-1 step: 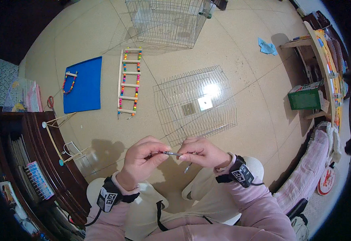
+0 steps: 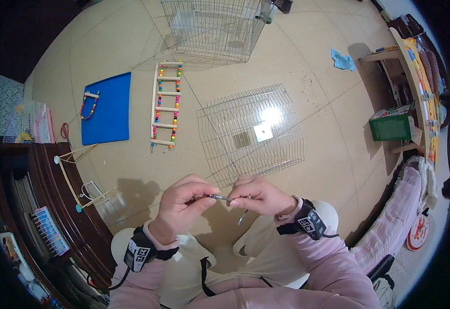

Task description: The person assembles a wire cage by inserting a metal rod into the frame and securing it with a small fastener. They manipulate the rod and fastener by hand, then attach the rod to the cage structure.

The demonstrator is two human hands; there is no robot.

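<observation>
Between my two hands runs a thin, dark grey metal rod (image 2: 222,197) with a shinier fitting near its left end. My left hand (image 2: 183,203) pinches that left end between thumb and fingers. The rod's right end sits between the thumb and fingers of my right hand (image 2: 263,196). Below the right hand's fingers a second thin metal piece (image 2: 242,218) hangs down at a slant; I cannot tell whether it belongs to the rod. Just beyond my hands, a wire cage panel (image 2: 208,139) with bent-up edges lies on the floor.
A bead-and-wood ladder (image 2: 167,109) lies left of the panel, beside a blue tray (image 2: 106,131) holding a beaded swing (image 2: 82,110). A wire cage (image 2: 209,51) stands at the back. A wooden stand (image 2: 70,180) leans near the dark cabinet. A green box (image 2: 389,127) is at right.
The thin metal piece hanging below my right hand has swung slightly to a different slant. Both hands stay in place on the rod.
</observation>
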